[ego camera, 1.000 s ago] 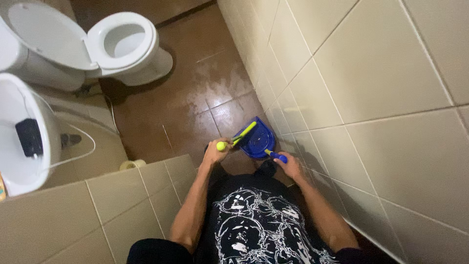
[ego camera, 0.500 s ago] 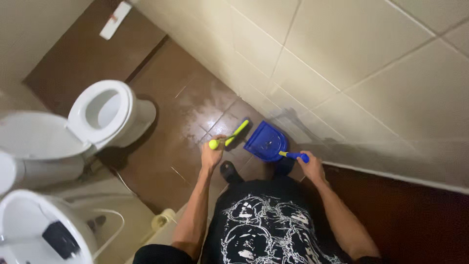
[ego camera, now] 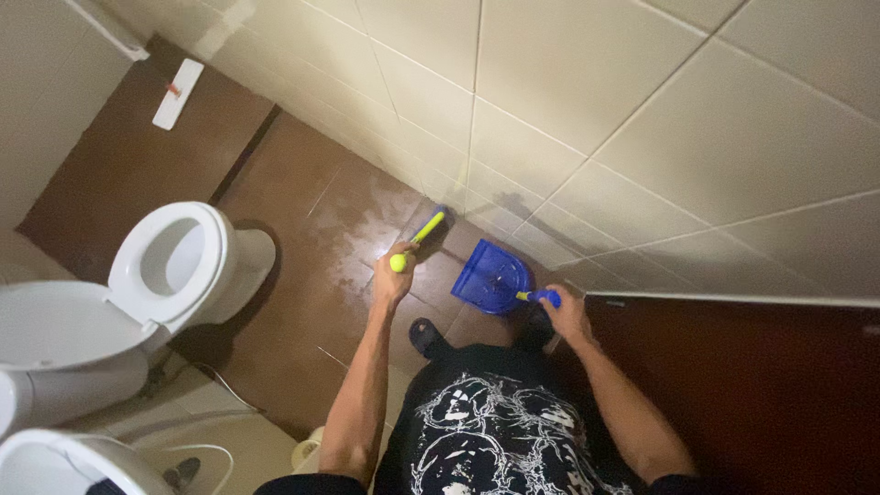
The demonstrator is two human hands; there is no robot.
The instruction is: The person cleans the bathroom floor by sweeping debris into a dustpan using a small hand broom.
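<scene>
While we lean over the brown tiled floor (ego camera: 302, 302), the white toilet (ego camera: 174, 266) sits well off to the left of the blue dustpan (ego camera: 490, 275), its seat down and its lid tipped back. Between toilet and dustpan, a wet sheen spreads across the tiles. Our left hand (ego camera: 392, 282) is wrapped around the yellow-green handle of a small hand brush (ego camera: 417, 238), just left of the dustpan; the brush head points away from us toward the foot of the cream tiled wall (ego camera: 568, 101). The dustpan lies on the floor close against that wall, its open mouth turned toward the brush. Our right hand (ego camera: 568, 316) is closed on the dustpan's handle (ego camera: 539, 297), blue with a yellow band, at its near right corner. To the right of the dustpan stands a dark brown door (ego camera: 761, 385)

We judge both tools to be light, stiff plastic, easy to steer one-handed. On this wet floor the pan may skid, so the handle, gripped near the pan body, is the sensible hold; the brush handle looks smooth and could slip in a damp palm
</scene>
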